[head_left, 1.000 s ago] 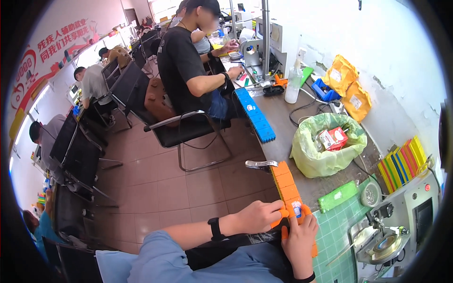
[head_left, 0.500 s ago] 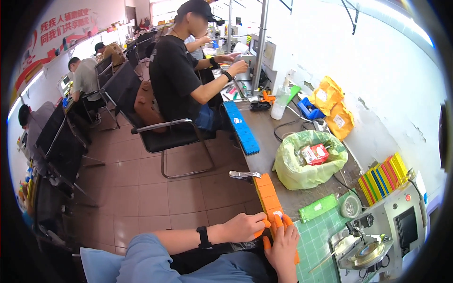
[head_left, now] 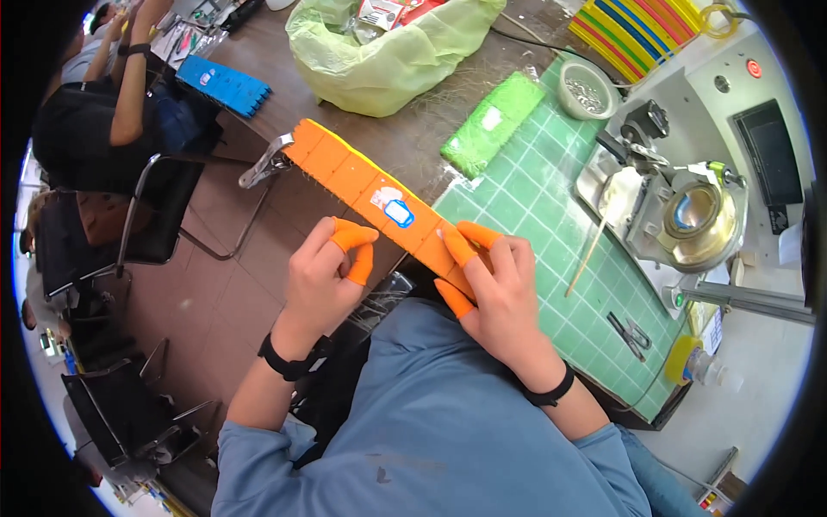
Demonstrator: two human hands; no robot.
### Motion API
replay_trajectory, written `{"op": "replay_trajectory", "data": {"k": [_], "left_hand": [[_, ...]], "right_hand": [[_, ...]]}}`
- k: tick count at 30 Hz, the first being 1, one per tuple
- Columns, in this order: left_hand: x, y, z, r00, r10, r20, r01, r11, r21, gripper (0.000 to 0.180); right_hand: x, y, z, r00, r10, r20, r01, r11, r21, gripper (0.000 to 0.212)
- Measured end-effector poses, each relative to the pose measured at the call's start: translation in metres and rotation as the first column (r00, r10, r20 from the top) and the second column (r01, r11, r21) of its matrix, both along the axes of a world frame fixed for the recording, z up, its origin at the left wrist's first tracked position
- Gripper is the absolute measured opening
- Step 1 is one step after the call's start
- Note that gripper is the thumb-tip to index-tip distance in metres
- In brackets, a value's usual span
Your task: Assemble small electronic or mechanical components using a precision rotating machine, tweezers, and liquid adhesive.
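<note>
A long orange block strip (head_left: 345, 177), marked into segments, lies slantwise along the bench's near edge, with white patches and a blue-outlined white piece on top. My right hand (head_left: 504, 306) grips its near end, fingertips on the top and far side, thumb at the near side. Left of the strip, my left hand (head_left: 319, 271) is raised with thumb and forefinger pinched together; anything between them is too small to make out. Orange finger cots cover the working fingertips of both hands.
A metal clamp (head_left: 265, 161) sits at the strip's far end. Beyond are a blue strip (head_left: 224, 84) and a green bag (head_left: 379, 73) of waste. A green block (head_left: 493, 123), small bowl (head_left: 588, 90), thin stick (head_left: 586, 258), tweezers (head_left: 630, 336) and machine (head_left: 689, 215) stand right.
My view has swung down and toward the bench. My left hand has come away from the strip to its left, while the right hand stays on it.
</note>
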State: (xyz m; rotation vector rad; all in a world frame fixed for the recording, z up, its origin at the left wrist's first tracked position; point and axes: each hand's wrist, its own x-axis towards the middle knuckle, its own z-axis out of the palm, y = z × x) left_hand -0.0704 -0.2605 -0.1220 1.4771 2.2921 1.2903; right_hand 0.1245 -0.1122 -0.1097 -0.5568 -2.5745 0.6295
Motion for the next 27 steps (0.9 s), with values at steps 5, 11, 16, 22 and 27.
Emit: {"op": "replay_trajectory", "data": {"k": [5, 11, 16, 22, 27], "left_hand": [[0.005, 0.0, -0.006, 0.999, 0.029, -0.014, -0.029, 0.999, 0.042, 0.031], [0.005, 0.0, -0.007, 0.996, 0.075, 0.051, -0.08, 0.992, 0.099, 0.033], [0.007, 0.005, -0.012, 0.98, 0.118, 0.159, -0.143, 0.977, 0.159, 0.029], [0.003, 0.009, -0.003, 0.996, 0.08, -0.049, -0.077, 0.995, 0.069, 0.027], [0.004, 0.01, -0.003, 0.975, 0.052, -0.218, -0.039, 0.997, 0.066, 0.026]], "right_hand": [[0.008, -0.001, -0.003, 1.0, 0.007, 0.006, -0.006, 0.999, -0.033, 0.062], [0.01, -0.002, -0.001, 1.0, 0.018, -0.001, -0.018, 0.999, -0.051, 0.063], [0.007, 0.0, 0.0, 1.0, 0.013, -0.007, -0.013, 0.998, -0.069, 0.063], [0.006, 0.003, -0.003, 1.0, 0.028, 0.0, -0.028, 0.996, -0.084, 0.062], [0.006, 0.004, -0.003, 1.0, 0.028, -0.007, -0.029, 0.995, -0.091, 0.06]]}}
